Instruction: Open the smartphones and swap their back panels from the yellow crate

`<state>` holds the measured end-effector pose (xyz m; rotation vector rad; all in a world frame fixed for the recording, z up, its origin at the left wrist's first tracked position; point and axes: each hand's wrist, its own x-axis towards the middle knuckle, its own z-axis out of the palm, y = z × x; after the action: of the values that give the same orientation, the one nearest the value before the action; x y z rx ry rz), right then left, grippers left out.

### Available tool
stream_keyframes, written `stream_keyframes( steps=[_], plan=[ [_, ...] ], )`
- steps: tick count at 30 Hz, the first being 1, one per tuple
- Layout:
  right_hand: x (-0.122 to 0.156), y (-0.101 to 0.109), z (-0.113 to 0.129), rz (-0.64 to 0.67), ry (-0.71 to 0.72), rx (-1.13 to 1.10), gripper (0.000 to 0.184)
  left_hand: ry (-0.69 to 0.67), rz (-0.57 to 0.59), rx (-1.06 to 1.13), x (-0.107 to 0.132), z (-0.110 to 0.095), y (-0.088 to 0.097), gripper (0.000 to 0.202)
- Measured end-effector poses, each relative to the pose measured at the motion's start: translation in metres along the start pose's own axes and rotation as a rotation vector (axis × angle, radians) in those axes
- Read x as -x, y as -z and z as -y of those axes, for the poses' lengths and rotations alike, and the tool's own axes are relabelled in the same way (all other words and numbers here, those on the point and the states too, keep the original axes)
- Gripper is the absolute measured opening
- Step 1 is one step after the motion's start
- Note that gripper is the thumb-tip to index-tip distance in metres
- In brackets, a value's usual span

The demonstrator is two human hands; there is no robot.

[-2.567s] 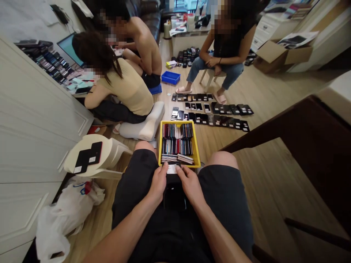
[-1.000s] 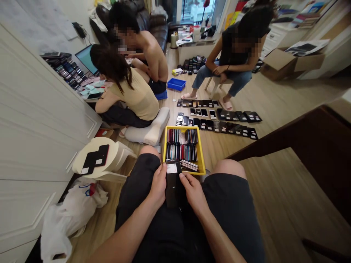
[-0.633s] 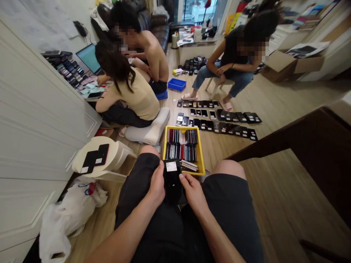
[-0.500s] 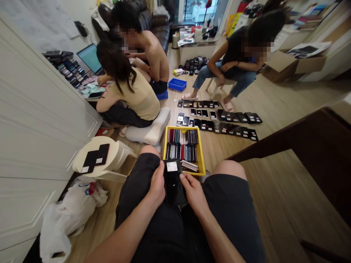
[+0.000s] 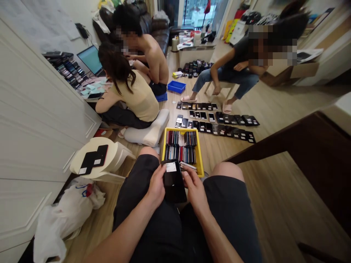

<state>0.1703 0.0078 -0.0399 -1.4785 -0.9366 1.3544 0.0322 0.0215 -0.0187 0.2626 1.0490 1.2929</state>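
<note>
A black phone (image 5: 173,184) with a white label near its top is tilted above my lap, screen side dark. My left hand (image 5: 157,185) is closed on its left edge, thumb on the front. At the right edge, my right hand (image 5: 194,185) has its thumb and curled fingers against the phone; part of that grip is hidden. Just beyond stands a yellow bin (image 5: 200,160) holding rows of upright phones (image 5: 181,155). A few light-coloured phones (image 5: 188,166) lean at its near end, close to my right fingers.
Rows of labelled phones (image 5: 225,129) lie on the floor past the bin. Left, a white stool (image 5: 75,160) bears black phones (image 5: 94,159) beside a plastic bag (image 5: 68,215). Two people (image 5: 134,95) sit left near a laptop (image 5: 90,60), another person (image 5: 227,69) right. Dark furniture (image 5: 301,142) stands right.
My right thumb has slid off the phone's front towards its right edge, and the fingers have shifted. The phone is turned slightly. The person at right has leaned further to the right.
</note>
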Motion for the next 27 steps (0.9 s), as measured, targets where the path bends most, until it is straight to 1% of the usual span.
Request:
stream_keyframes(
  steps=[2, 3, 5, 7, 9, 11, 13, 15, 17, 19, 22, 24, 25, 27],
  plan=[
    [-0.005, 0.004, 0.002, -0.058, -0.007, -0.089, 0.069, 0.020, 0.040, -0.015, 0.001, -0.003, 0.000, 0.041],
    [-0.007, 0.006, 0.003, -0.063, -0.016, -0.103, 0.070, 0.030, 0.061, -0.023, 0.002, -0.004, 0.000, 0.041],
    [-0.006, 0.011, 0.005, -0.005, -0.031, -0.048, 0.063, 0.042, 0.102, -0.030, 0.001, -0.007, 0.000, 0.044],
    [0.000, 0.014, 0.006, 0.113, -0.058, 0.050, 0.055, 0.039, 0.135, -0.034, -0.001, -0.008, 0.000, 0.047],
    [0.008, 0.014, 0.005, 0.215, -0.089, 0.112, 0.053, 0.025, 0.158, -0.050, -0.004, -0.009, 0.001, 0.049],
    [0.014, 0.012, 0.004, 0.273, -0.109, 0.130, 0.054, 0.009, 0.159, -0.075, -0.008, -0.011, 0.000, 0.050],
    [0.017, 0.009, 0.003, 0.295, -0.092, 0.143, 0.055, -0.002, 0.160, -0.096, -0.011, -0.014, 0.000, 0.053],
    [0.016, 0.006, 0.001, 0.284, -0.070, 0.146, 0.055, -0.014, 0.174, -0.123, -0.014, -0.016, 0.000, 0.056],
    [0.010, 0.006, -0.002, 0.256, -0.087, 0.117, 0.054, -0.037, 0.198, -0.240, -0.021, -0.015, 0.000, 0.056],
    [-0.002, 0.010, -0.004, 0.189, -0.142, 0.045, 0.052, -0.062, 0.205, -0.423, -0.031, -0.013, 0.000, 0.049],
    [-0.033, 0.023, -0.004, 0.013, -0.219, -0.036, 0.049, -0.116, 0.186, -0.625, -0.050, -0.015, -0.003, 0.037],
    [-0.065, 0.034, -0.003, -0.072, -0.239, -0.050, 0.045, -0.177, 0.160, -0.693, -0.064, -0.028, -0.003, 0.037],
    [-0.084, 0.037, -0.004, -0.100, -0.253, -0.059, 0.042, -0.226, 0.148, -0.737, -0.070, -0.039, -0.001, 0.039],
    [-0.127, 0.037, -0.011, -0.176, -0.282, -0.077, 0.031, -0.371, 0.141, -0.887, -0.083, -0.064, 0.008, 0.035]
  ],
)
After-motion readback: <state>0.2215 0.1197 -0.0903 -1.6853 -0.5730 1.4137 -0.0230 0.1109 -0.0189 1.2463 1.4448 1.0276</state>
